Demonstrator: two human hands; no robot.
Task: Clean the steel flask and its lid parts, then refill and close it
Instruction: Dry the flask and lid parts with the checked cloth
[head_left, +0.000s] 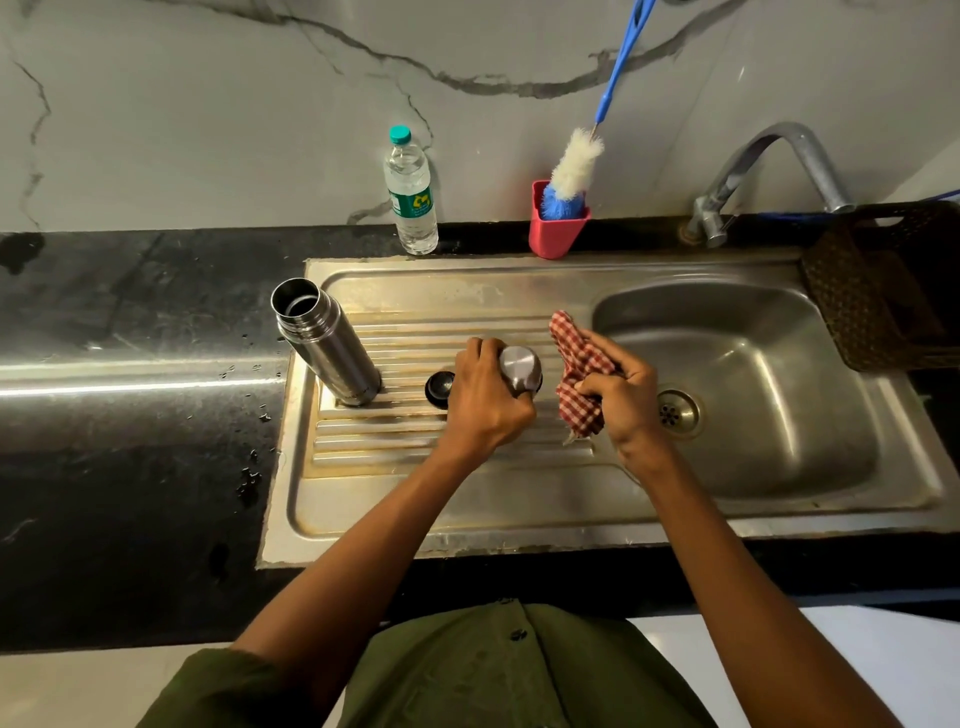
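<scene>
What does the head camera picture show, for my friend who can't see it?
A person's left hand holds a steel flask cap while the right hand holds a red checked cloth beside it, over a steel sink's draining board. The open flask and a black stopper stand to the left.

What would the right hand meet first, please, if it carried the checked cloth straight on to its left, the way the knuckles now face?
Most likely the steel cap gripped in the left hand; the right hand and its checked cloth sit just beside it, though depth is uncertain.
</scene>
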